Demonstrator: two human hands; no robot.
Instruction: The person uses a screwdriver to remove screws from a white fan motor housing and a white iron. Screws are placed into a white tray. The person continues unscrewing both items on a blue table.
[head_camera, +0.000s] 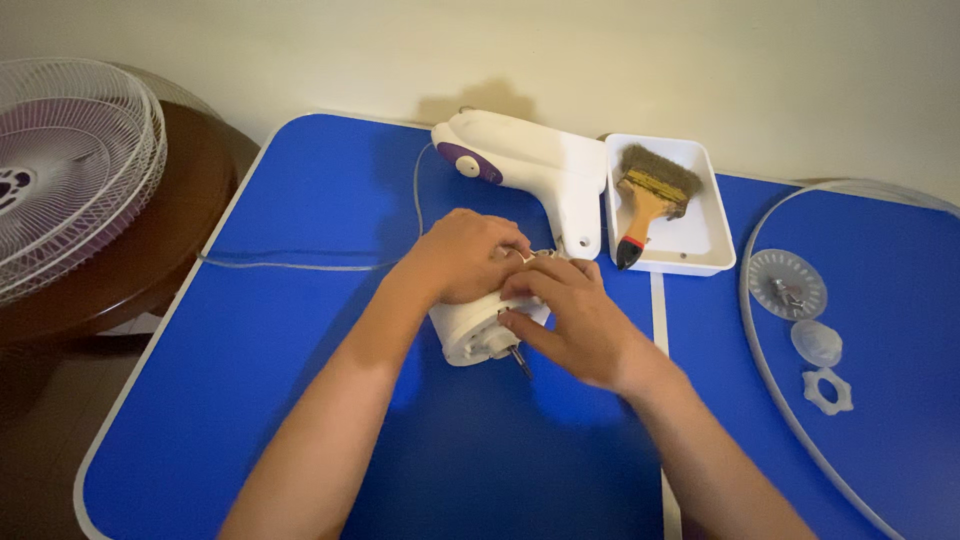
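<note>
White plastic fan motor housing (478, 330) sits mid-bench (300, 400), shaft toward camera, both hands closed on it: left hand (465, 255) on top, right hand (570, 320) fingering the front. Looks like a disassembly step; next move needs a steady hold on the housing.

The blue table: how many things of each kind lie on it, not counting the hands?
Fan motor unit: 1
Fan stand body: 1
White tray: 1
Paintbrush: 1
Small clear plastic parts: 3
Ring guard: 1
Total: 8

Brush (648, 198) in tray (712, 258), right of fan housing (530, 165); motor (478, 328) before it, on table (300, 400).
</note>
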